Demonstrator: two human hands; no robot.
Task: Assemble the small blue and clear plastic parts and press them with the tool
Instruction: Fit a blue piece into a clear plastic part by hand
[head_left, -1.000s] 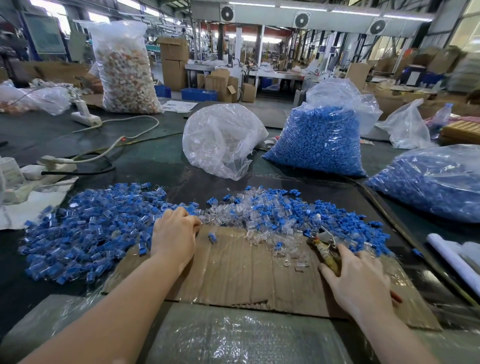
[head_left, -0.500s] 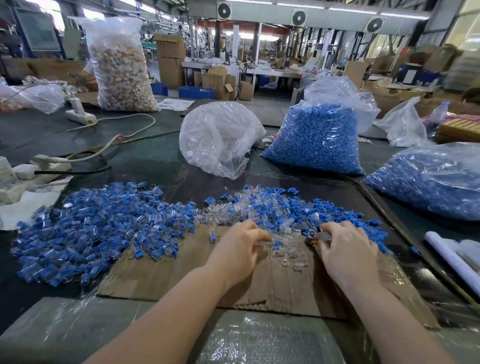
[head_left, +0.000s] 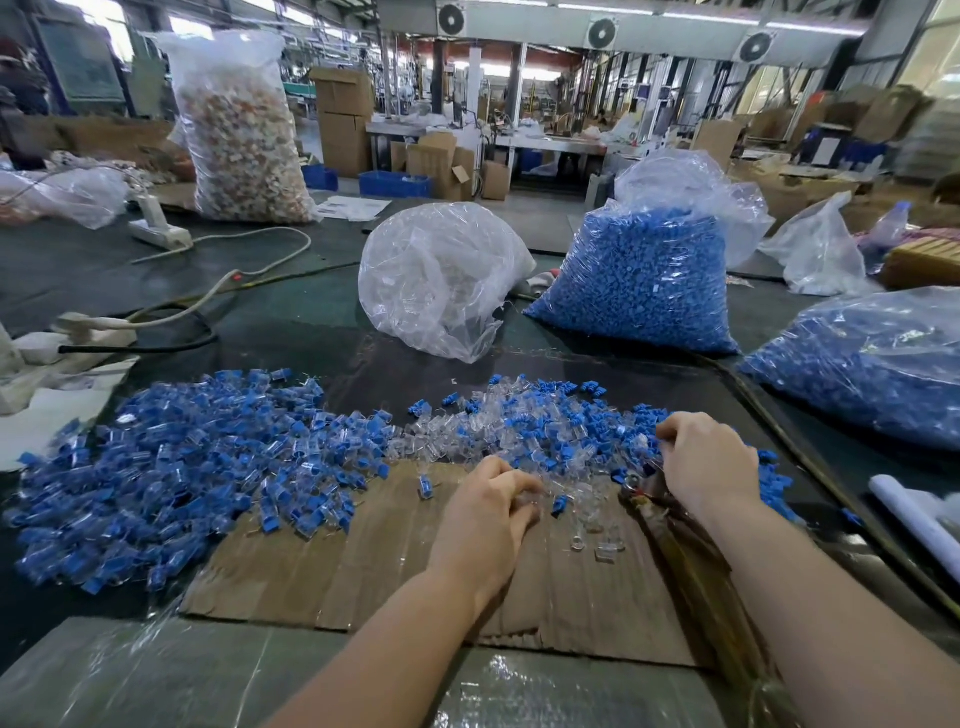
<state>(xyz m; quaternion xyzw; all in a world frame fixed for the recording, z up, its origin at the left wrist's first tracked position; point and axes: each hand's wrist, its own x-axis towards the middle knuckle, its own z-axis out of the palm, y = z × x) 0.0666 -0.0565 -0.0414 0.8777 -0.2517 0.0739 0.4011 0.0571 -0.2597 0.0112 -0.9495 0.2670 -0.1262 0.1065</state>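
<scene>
A heap of joined parts (head_left: 171, 467) lay at the left. The left hand (head_left: 485, 519) rested on the cardboard (head_left: 332, 566), fingers curled at clear parts (head_left: 587, 499); what it held was hidden. The tool (head_left: 675, 530) lay beneath the right hand (head_left: 709, 462), which curled into the loose parts (head_left: 545, 415), grip unclear.

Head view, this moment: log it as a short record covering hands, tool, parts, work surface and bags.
left hand: fingers curled at the near edge of the loose parts; whether it holds a piece cannot be told
right hand: fingers curled in the loose parts, over the tool
tool: pliers-like, lying under the right wrist
loose parts: mixed blue and clear
assembled pile: to the left
cardboard sheet: under the hands
blue parts bag: behind
clear bag: behind, centre
</scene>
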